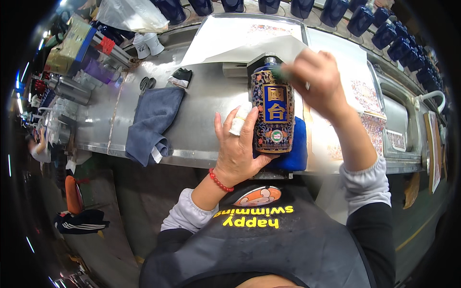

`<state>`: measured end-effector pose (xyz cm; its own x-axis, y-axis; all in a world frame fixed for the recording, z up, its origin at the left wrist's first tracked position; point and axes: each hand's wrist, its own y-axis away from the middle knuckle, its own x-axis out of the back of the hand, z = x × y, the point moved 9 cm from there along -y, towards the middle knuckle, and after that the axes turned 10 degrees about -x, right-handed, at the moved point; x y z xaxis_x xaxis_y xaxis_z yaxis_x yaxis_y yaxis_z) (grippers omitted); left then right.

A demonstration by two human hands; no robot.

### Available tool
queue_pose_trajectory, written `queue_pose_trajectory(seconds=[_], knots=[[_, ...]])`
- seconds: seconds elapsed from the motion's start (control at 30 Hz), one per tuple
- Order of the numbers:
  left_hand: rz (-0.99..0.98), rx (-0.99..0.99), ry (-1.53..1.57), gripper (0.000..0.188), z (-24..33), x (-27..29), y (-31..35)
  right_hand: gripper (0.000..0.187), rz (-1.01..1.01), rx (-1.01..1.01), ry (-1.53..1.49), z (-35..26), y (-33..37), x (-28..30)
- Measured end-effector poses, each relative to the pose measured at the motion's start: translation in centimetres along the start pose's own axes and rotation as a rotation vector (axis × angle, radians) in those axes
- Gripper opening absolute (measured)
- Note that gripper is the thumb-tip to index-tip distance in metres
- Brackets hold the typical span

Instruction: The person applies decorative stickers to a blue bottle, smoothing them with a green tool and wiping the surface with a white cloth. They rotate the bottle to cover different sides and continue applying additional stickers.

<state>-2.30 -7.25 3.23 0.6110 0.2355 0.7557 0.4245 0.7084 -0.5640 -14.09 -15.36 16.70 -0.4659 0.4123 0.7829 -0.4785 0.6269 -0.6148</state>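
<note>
On the steel bench before you, one patterned dark blue bottle has its neck pointing away, a blue pad showing at its right; your left hand has fingers spread, thumb against the bottle's base, while your right hand, blurred, curls beside the neck and partly hides the shoulder, its exact grip unclear; around them: one grey-blue cloth, one pair of scissors, two white cups, and dark blue vessels too crowded to count
</note>
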Motion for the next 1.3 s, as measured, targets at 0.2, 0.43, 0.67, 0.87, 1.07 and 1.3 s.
queue_pose_trajectory(seconds=[0.2, 0.43, 0.67, 0.87, 1.07, 1.3], knots=[[0.01, 0.017, 0.036, 0.104, -0.7, -0.6, 0.6, 0.016, -0.422, 0.056, -0.889, -1.8, 6.5, -2.3], [-0.025, 0.005, 0.181, 0.108, -1.1, -0.8, 0.3, 0.019, 0.035, -0.744, -0.772, 8.9, 13.4, -4.5], [-0.149, -0.147, -0.058, 0.097, 1.1, -0.7, -1.6, 0.021, 0.076, -1.045, -1.34, 6.9, 18.4, -7.5], [-0.055, -0.08, 0.156, 0.091, 0.9, -0.9, -0.7, 0.022, 0.075, -1.067, -1.727, 3.8, 17.6, -8.6], [-0.084, -0.175, -0.106, 0.071, 3.1, -0.4, -0.8, 0.022, 0.039, -1.104, -1.574, 4.0, 17.8, -9.3], [-0.196, -0.284, -0.199, 0.05, 5.4, -0.7, -1.6, 0.021, 0.055, -1.08, -1.531, 4.0, 17.4, -8.8]])
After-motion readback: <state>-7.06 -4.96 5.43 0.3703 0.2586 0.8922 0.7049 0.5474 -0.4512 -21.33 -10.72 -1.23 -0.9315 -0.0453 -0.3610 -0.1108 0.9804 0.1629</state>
